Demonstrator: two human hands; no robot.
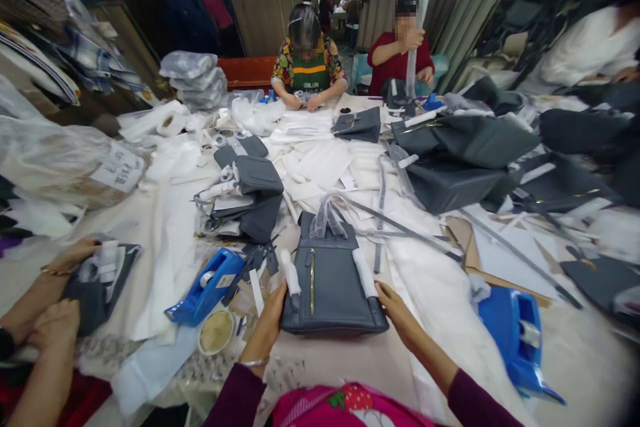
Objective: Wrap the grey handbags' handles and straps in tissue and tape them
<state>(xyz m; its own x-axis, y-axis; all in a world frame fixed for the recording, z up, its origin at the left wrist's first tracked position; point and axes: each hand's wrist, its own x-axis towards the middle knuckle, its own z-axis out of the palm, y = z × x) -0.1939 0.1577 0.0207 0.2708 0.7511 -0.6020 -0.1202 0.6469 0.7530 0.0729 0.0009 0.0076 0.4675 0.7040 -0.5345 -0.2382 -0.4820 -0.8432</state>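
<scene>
Right in front of me, a dark grey leather-look backpack (333,287) stands nearly upright on the table. It has a gold vertical zip (313,280), white wrapping on both sides and clear plastic around its top handle. My left hand (270,320) grips its lower left side, and my right hand (395,307) holds the opposite side. The fingertips behind the bag are partly hidden. Left of my left hand are a blue tape dispenser (207,283) and a small round tub (216,331) of pale stuff. Long grey straps (400,220) trail behind the bag.
Another blue tape dispenser (515,333) sits at the right. Piles of grey bags (465,147) and a smaller stack (250,200) lie beyond. White padding sheets (320,167) cover much of the table. A co-worker's hands (60,320) handle a bag at left; two people sit opposite.
</scene>
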